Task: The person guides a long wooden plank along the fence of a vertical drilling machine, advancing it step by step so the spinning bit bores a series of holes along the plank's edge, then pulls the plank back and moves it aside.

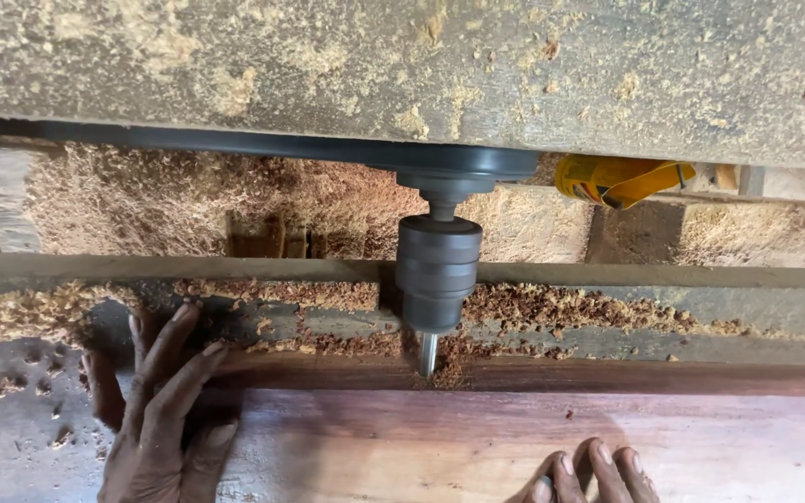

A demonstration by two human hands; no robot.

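Observation:
A reddish wooden plank [514,438] lies flat on the machine table, its far edge under a dark cylindrical chuck [437,270] with a thin metal bit [429,354] touching the wood. Sawdust is piled around the bit. My left hand [156,410] lies flat with fingers spread on the plank's left end and the grey table beside it. Only the fingertips of my right hand [584,475] show at the bottom edge, resting on the plank's near side. Neither hand grips anything.
A grey dusty beam [402,65] spans the top, with a dark belt [235,142] running to the spindle beneath it. Heaps of wood shavings [188,200] fill the space behind a metal rail [654,276]. A yellow object [621,179] sits at the back right.

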